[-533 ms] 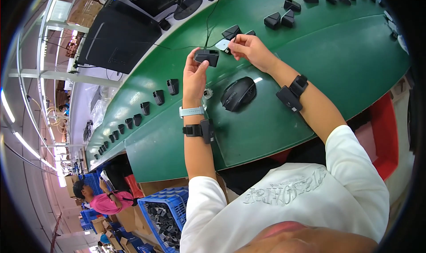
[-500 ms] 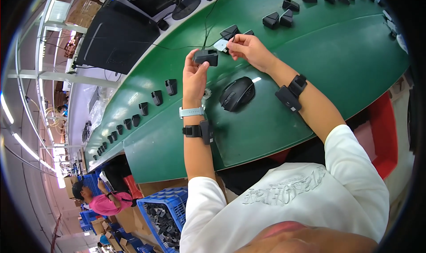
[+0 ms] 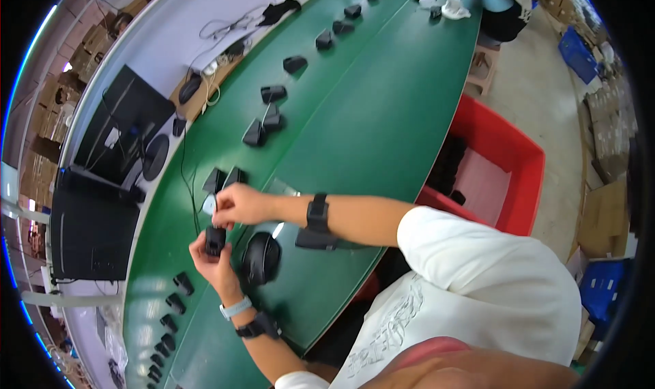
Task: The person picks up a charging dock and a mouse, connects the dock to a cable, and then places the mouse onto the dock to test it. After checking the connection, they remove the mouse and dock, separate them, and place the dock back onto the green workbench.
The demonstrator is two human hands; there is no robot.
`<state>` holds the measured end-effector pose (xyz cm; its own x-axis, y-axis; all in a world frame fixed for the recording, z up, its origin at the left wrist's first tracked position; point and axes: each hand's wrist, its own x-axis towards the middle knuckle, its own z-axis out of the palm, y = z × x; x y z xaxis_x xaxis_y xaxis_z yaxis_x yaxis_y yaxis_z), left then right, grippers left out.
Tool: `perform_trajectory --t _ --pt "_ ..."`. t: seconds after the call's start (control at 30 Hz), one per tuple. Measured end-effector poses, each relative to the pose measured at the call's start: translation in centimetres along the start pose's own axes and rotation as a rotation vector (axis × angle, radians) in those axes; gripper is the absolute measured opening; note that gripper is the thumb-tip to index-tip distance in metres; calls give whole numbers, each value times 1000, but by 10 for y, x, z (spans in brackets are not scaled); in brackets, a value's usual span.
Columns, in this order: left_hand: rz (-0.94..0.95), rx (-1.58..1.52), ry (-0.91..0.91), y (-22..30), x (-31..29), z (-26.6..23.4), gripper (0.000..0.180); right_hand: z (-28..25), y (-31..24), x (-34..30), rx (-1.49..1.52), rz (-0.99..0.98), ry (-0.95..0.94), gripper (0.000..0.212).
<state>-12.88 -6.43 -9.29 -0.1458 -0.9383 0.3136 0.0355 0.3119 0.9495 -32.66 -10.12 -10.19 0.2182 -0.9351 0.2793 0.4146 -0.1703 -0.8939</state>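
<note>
My left hand (image 3: 217, 269) grips a small black plastic block-shaped device (image 3: 215, 241) with an opening in its face, held just above the table. Right beside its upper edge is my right hand (image 3: 244, 205), thumb and fingers pinched together. What they hold is too small to make out. A pale blue-white flat piece (image 3: 209, 204) shows beside those fingertips; whether it is held is unclear. Close to my hands, a large black computer mouse (image 3: 261, 258) rests on the green surface. Two dark blocks (image 3: 214, 180) stand just beyond my right hand.
The green table (image 3: 355, 130) carries a long row of black blocks (image 3: 254, 134). Thin black cables (image 3: 187, 177) run across it. A monitor (image 3: 123, 126) stands behind. Beside the table's edge sits a red bin (image 3: 522, 164) with black items. Someone (image 3: 508, 13) is at the far end.
My view has swung to the right, bringing the red bin and far table end in. My right hand has come up against the device, which my left hand has turned.
</note>
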Motion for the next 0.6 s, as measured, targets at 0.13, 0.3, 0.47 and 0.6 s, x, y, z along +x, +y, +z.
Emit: perform_trajectory --t 0.13,0.3,0.47,0.6 --pt "5 45 5 10 -4 9 61 4 3 -3 64 24 7 15" --pt "-62 103 -25 1 -4 10 62 4 3 -2 -64 -52 24 16" --pt "-81 153 -22 6 1 7 53 5 -6 0 -103 -46 18 16" --pt "-118 185 -16 8 -2 16 53 2 -4 -3 -113 -118 29 18"
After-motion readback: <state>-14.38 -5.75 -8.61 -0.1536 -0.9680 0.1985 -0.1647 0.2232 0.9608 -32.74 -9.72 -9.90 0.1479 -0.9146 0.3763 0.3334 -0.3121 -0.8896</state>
